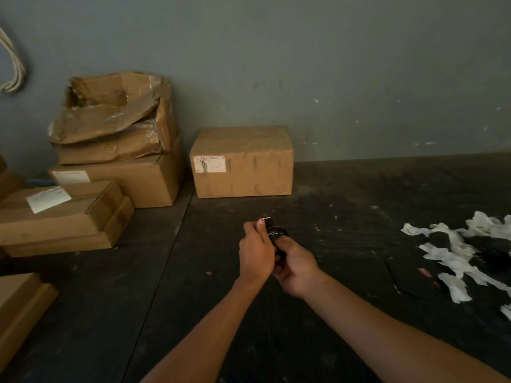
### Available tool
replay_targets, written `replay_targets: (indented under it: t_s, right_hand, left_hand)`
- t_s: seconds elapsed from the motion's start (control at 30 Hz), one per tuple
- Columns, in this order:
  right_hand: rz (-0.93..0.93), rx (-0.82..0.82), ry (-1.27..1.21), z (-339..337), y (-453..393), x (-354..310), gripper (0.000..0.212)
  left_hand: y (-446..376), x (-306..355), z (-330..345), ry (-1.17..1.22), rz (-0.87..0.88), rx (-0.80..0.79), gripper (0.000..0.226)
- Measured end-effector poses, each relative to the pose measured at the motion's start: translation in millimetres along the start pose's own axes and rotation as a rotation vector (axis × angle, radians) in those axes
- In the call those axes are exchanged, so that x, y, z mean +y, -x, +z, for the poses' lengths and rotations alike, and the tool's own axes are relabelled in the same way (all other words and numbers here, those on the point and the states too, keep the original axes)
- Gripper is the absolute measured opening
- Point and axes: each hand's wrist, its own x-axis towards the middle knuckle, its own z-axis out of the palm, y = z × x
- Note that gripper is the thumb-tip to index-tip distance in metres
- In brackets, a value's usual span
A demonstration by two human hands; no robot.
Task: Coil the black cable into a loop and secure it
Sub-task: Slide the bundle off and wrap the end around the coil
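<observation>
Two hands meet over the dark floor [345,217], and between them sits one small bundle of black cable [277,235], already wound into a tight coil. The left hand [255,251] curls round the bundle from its left side, thumb tip pressed against the top, where a short black end with a pale tip sticks up. The right hand [297,268] grips the lower part of the coil from the right, fingers wrapped under it; how far they close is hidden by the cable itself. The two hands touch each other at the bundle.

Beyond the hands, against the grey wall [304,64], stands one closed cardboard box [242,161] with one white label. To the left of the hands is a stack of boxes [116,150], about five, the top one torn and crumpled [113,114]; one more box edge [22,308] shows near the left forearm. To the right of the hands lies one scattered heap of white paper strips [456,252]. One pale rope [12,64] hangs far left.
</observation>
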Motion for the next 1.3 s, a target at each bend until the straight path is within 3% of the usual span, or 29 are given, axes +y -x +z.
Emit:
replay_targets:
  t_s: [0.13,0.27,0.47,0.63,0.77,0.9,1.07,1.17,1.3]
  right_hand:
    - [0.022,0.003,0.089,-4.9,-1.9,-6.2,0.019]
    - [-0.015,-0.028,0.343,-9.3,-0.8,-14.3,0.018]
    - [-0.199,0.119,0.634,-10.4,5.2,-14.0,0.007]
    - [-0.342,0.132,0.598,-18.5,10.0,-19.8,0.015]
    - [-0.257,0.087,0.399,-21.4,9.6,-24.3,0.013]
    - [-0.141,0.048,0.206,-26.2,7.8,-33.8,0.013]
    - [-0.13,-0.069,0.212,-35.8,5.1,-41.0,0.022]
    - [-0.279,-0.158,0.464,-41.8,5.9,-36.0,0.027]
    - [-0.734,-0.068,1.158,-48.2,6.4,-34.7,0.02]
  left_hand:
    - [3.0,-5.4,1.1,-0.01,0.068,-0.001,0.016]
    - [2.0,-8.5,-3.5,-0.008,0.116,0.037,0.009]
    - [-0.5,-4.9,0.7,-0.095,0.226,0.004,0.008]
    - [4.7,-11.9,1.1,-0.157,0.26,-0.039,0.01]
    - [4.5,-5.6,0.1,-0.115,0.322,-0.066,0.011]
    - [2.0,-1.2,-9.9,-0.039,0.314,-0.262,0.012]
    - [6.2,1.9,-23.6,0.022,0.221,-0.486,0.008]
    - [7.3,2.9,-26.7,0.029,0.216,-0.491,0.011]
    - [7.5,2.8,-22.8,0.052,0.133,-0.454,0.025]
